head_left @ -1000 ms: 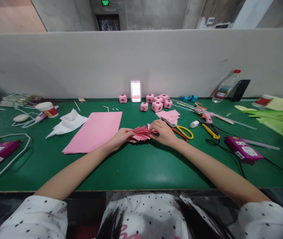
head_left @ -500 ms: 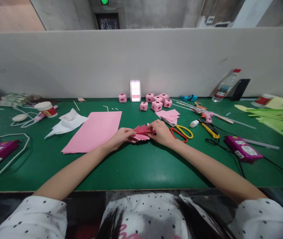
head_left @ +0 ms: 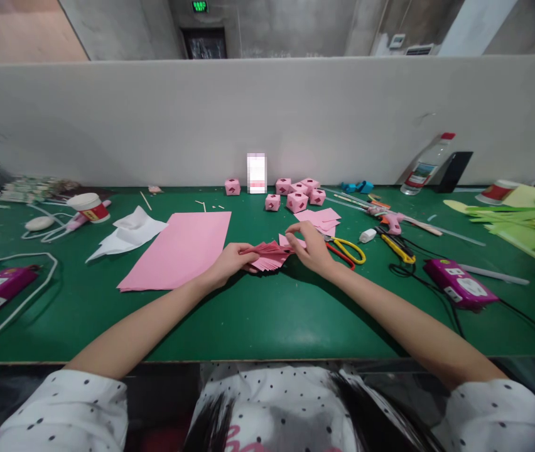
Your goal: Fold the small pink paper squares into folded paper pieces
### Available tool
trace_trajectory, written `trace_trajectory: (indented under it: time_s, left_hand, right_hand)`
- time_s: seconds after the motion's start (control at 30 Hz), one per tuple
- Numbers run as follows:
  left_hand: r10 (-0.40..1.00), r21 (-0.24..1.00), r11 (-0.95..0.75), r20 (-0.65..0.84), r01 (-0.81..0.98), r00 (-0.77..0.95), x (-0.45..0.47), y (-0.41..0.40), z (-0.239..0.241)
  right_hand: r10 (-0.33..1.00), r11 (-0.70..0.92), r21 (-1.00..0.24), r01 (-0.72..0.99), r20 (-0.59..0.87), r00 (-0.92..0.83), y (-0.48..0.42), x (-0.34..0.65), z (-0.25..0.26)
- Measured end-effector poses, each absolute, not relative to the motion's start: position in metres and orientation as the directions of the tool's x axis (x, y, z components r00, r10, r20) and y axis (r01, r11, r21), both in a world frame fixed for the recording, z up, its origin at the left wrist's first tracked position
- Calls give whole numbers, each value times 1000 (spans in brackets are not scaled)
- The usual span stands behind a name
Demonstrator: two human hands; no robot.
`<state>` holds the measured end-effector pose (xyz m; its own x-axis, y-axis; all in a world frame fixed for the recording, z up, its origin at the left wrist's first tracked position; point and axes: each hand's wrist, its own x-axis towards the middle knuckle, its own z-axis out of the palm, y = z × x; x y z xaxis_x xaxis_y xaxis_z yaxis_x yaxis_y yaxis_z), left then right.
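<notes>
My left hand (head_left: 230, 261) is closed on the left end of a fanned stack of pink-red paper pieces (head_left: 270, 256), held just above the green table. The pieces spread apart toward the right. At the right end of the fan is my right hand (head_left: 312, 250), its thumb and forefinger curved and apart. Whether its lower fingers touch the paper I cannot tell. Loose pink paper pieces (head_left: 321, 218) lie just beyond it. Scissors with red and yellow handles (head_left: 350, 249) rest beside that hand, partly hidden behind it.
Pink sheets (head_left: 183, 251) and a crumpled white tissue (head_left: 129, 231) lie left. Several pink paper cubes (head_left: 296, 201) stand by the partition near a phone (head_left: 257, 174). To the right are a pink glue gun (head_left: 392, 223), a yellow cutter (head_left: 397, 248) and a purple power strip (head_left: 459, 284).
My right hand's fingers have come apart from the fan's right end and moved slightly up and right. My left hand keeps its hold on the paper pieces.
</notes>
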<state>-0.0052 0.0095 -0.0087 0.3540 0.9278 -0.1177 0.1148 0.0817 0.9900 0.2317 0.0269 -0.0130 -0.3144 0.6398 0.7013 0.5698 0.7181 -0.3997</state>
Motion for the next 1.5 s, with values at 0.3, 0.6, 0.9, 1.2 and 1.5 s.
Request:
trace_trajectory:
  time_s: [0.3,0.6,0.9,1.2,1.5]
  left_hand:
    - [934,988,130,-149,80,324,-6,10,-6]
    - [919,987,138,-160,87,360,-7,10,-4]
    - [916,984,146,-173,99,361,-7,8,0]
    - [918,983,162,-180,82,352,-7,10,-2]
    - [924,985,150,-168,80,344,-7,11,-3]
  right_hand:
    - [648,709,-184,681,551,-526,48,260,-21]
    - [754,581,-276,766,538,-378,53,260,-25]
    - [685,668,-556,494,720,-116,29,249,-4]
    - [417,855,-35,517,638,-647,32,245,-15]
    - [439,822,10,570,626,-645,34,240,-17]
